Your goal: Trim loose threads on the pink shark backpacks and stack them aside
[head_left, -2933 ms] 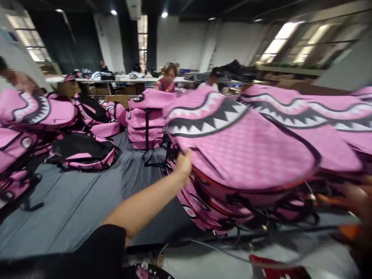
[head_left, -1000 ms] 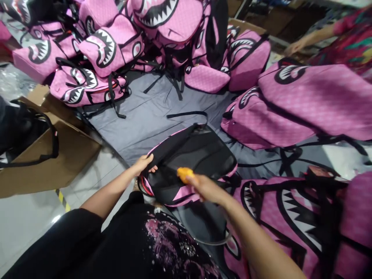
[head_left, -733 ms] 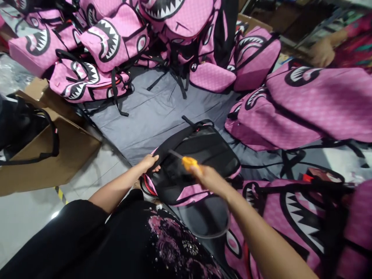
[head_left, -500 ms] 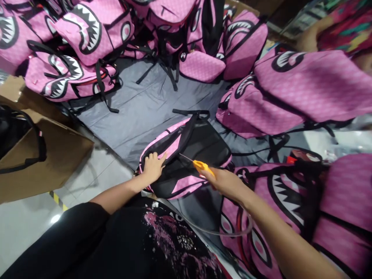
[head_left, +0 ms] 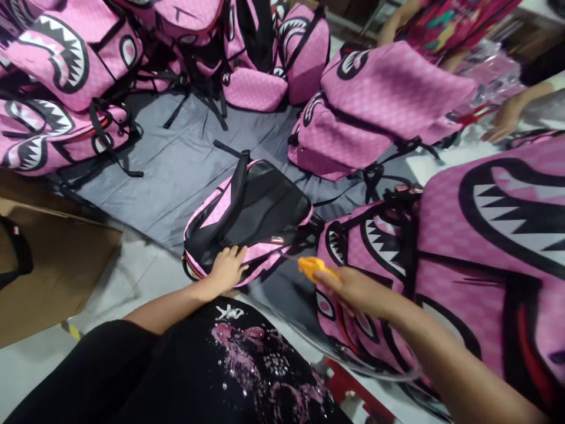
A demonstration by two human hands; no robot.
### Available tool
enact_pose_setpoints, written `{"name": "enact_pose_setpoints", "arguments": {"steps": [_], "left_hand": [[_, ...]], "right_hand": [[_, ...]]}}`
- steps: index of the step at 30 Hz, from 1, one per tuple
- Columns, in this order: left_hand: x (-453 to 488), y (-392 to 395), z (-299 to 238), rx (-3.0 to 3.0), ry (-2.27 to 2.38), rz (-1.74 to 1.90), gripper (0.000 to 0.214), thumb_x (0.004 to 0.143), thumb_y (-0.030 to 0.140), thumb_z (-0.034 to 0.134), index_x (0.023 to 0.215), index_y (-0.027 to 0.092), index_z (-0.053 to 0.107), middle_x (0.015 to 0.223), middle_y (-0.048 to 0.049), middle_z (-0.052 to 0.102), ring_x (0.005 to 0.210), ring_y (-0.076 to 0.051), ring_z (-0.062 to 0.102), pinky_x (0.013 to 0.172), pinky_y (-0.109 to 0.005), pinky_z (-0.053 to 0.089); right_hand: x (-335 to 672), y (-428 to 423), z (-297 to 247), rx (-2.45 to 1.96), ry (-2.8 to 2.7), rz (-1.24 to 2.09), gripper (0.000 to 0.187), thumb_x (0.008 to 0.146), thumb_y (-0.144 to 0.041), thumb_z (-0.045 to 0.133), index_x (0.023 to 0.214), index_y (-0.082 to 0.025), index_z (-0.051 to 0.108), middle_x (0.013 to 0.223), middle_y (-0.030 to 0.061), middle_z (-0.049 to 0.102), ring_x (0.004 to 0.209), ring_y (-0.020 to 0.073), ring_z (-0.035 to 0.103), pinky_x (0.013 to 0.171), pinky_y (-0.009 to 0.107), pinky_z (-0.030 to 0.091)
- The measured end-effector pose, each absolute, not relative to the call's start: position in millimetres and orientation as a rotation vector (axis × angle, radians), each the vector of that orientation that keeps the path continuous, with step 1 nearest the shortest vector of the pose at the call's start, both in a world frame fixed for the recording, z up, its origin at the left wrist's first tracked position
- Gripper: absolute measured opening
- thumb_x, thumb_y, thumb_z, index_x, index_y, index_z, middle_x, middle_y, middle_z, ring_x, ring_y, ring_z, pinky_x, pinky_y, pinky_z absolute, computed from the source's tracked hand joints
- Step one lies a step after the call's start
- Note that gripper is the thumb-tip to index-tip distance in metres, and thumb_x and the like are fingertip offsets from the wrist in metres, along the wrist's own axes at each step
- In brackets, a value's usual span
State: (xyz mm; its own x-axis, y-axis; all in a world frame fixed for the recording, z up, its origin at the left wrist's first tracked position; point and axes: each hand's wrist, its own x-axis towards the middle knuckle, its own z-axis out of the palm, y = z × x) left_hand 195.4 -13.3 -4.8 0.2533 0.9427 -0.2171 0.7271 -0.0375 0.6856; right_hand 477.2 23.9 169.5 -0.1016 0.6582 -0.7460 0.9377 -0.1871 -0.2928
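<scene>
A black-and-pink backpack (head_left: 265, 200) lies back side up on the grey cloth in front of me, its padded straps facing upward. My left hand (head_left: 228, 271) rests on its near strap with the fingers spread, pressing on it rather than wrapped round. My right hand (head_left: 348, 288) is closed around a yellow air blow gun (head_left: 314, 268). The thin nozzle points left toward the backpack's near edge, just apart from it. From the gun's side a clear hose (head_left: 388, 374) curves below my right forearm. Some fingers of my right hand are hidden beneath the grip.
Several pink shark-mouth backpacks (head_left: 379, 112) crowd the far side and the right of the grey cloth (head_left: 163, 147). A cardboard box (head_left: 57, 259) stands at the left. Across the table are a co-worker's colourful top (head_left: 445, 26) and another person's hand (head_left: 505, 121).
My left hand has moved from the far strap to the near strap. The air blow gun has shifted to the backpack's near edge. The view has turned rightward.
</scene>
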Motion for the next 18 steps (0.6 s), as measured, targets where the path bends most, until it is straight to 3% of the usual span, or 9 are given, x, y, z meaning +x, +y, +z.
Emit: {"name": "enact_pose_setpoints", "arguments": {"steps": [3,6,8,10,12,15,18], "left_hand": [[179,9,-7,1.120,1.434,0.519,0.044,0.095,0.046,0.044,0.115,0.014,0.066,0.106,-0.0160,0.070,0.084,-0.023,0.067,0.080,-0.037,0.053],[180,14,-3,0.781,1.464,0.417,0.055,0.100,0.046,0.026,0.116,0.008,0.063,0.089,-0.0169,0.070,0.063,-0.019,0.061,0.065,-0.035,0.053],[196,4,1,0.906,1.565,0.421,0.050,0.100,0.040,0.027,0.126,0.011,0.058,0.097,-0.0159,0.068,0.072,-0.020,0.063,0.071,-0.036,0.053],[218,-11,3,1.226,1.704,0.471,0.044,0.098,0.034,0.038,0.138,0.021,0.052,0.118,-0.0150,0.061,0.095,-0.024,0.061,0.086,-0.039,0.050],[239,-24,3,1.606,1.821,0.419,0.052,0.093,0.028,0.048,0.145,0.032,0.044,0.135,-0.0139,0.048,0.113,-0.030,0.052,0.095,-0.045,0.044],[256,-30,-2,1.967,1.893,0.160,0.058,0.092,0.030,0.051,0.149,0.035,0.038,0.138,-0.0174,0.040,0.113,-0.035,0.048,0.089,-0.049,0.045],[255,-20,-7,1.981,1.882,0.076,0.060,0.092,0.039,0.052,0.150,0.034,0.035,0.135,-0.0176,0.040,0.113,-0.035,0.048,0.085,-0.047,0.048]], "right_hand": [[493,1,165,1.898,1.654,-1.404,0.067,0.089,-0.072,0.029,0.091,-0.018,0.068,0.047,0.0004,0.054,0.039,0.0161,0.049,0.044,0.027,0.040],[494,-10,153,2.154,1.724,-1.118,0.062,0.092,-0.065,0.031,0.101,-0.017,0.070,0.058,0.0039,0.062,0.051,0.0192,0.058,0.053,0.029,0.045],[490,-10,148,1.982,1.846,-1.140,0.060,0.092,-0.064,0.033,0.106,-0.020,0.070,0.075,0.0068,0.071,0.067,0.0219,0.065,0.064,0.030,0.048],[486,-4,146,1.797,1.940,-1.189,0.062,0.092,-0.066,0.032,0.110,-0.020,0.070,0.090,0.0089,0.073,0.080,0.0245,0.067,0.071,0.032,0.050],[487,8,148,1.926,1.942,-0.930,0.066,0.093,-0.065,0.030,0.113,-0.015,0.068,0.099,0.0150,0.072,0.090,0.0292,0.067,0.075,0.035,0.049],[493,19,146,2.076,1.836,-0.603,0.069,0.094,-0.065,0.029,0.114,-0.012,0.068,0.102,0.0206,0.071,0.096,0.0343,0.067,0.076,0.038,0.049],[493,2,136,1.971,1.894,-0.845,0.063,0.093,-0.067,0.034,0.111,-0.019,0.070,0.098,0.0147,0.073,0.092,0.0293,0.068,0.074,0.032,0.049]]}}
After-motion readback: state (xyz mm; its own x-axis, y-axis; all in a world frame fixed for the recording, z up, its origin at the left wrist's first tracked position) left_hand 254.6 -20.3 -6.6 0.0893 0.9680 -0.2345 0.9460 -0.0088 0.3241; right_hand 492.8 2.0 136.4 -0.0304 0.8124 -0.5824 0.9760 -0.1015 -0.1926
